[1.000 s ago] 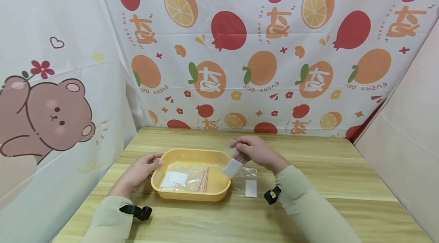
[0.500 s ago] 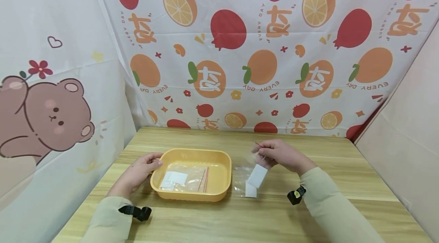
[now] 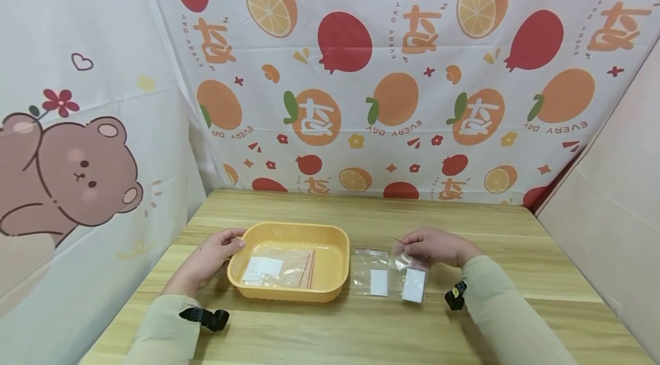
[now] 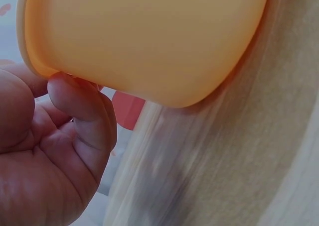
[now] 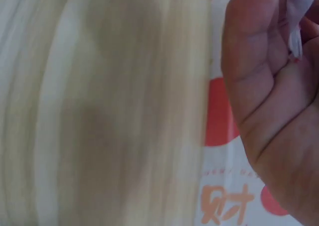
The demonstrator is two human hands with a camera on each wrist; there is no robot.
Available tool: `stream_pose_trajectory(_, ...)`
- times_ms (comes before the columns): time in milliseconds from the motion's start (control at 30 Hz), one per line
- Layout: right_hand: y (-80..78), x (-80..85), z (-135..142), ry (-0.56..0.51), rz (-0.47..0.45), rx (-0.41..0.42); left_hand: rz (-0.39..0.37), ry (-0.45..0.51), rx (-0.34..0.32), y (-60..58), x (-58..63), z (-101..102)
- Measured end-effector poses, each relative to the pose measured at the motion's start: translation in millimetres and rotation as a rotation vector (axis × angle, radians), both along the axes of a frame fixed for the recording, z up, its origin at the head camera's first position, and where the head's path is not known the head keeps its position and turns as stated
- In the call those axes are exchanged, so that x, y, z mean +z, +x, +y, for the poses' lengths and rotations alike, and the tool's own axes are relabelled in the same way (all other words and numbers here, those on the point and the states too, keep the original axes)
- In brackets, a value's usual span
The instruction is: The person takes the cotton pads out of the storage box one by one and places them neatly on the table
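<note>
One clear bag (image 3: 413, 285) is pinched by the right hand (image 3: 438, 247) beside a second bag (image 3: 371, 273); the tray (image 3: 330, 265) is gripped by the left hand (image 3: 216, 251).

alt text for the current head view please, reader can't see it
A right hand pinches a clear bag with a white patch beside another clear bag lying on a wooden table. A left hand holds the edge of a yellow tray with more clear bags in it; a fruit-print cloth hangs behind.
</note>
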State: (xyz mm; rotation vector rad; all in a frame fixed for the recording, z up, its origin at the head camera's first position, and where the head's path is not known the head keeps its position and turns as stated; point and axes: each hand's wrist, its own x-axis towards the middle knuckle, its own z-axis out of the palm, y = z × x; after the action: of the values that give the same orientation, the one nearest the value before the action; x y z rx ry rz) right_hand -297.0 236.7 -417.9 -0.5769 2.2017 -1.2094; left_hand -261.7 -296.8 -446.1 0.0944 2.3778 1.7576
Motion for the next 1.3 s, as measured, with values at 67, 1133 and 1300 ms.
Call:
stream_pose_trajectory(67, -1.5, -4.5, 3.8, 0.022, 0.009, -0.001, 0.001, 0.003, 0.002, -0.5, 0.5, 0.1)
stream_pose_trajectory(1133, -7.0, -22.8, -19.9, 0.344, 0.345, -0.13, -0.005, -0.003, 0.013, -0.9, 1.6, 1.1)
stream_pose_trajectory(1300, -5.8, -19.3, -21.5, 0.359, 0.361, -0.168, -0.005, -0.008, 0.013, -0.6, 1.3, 1.2)
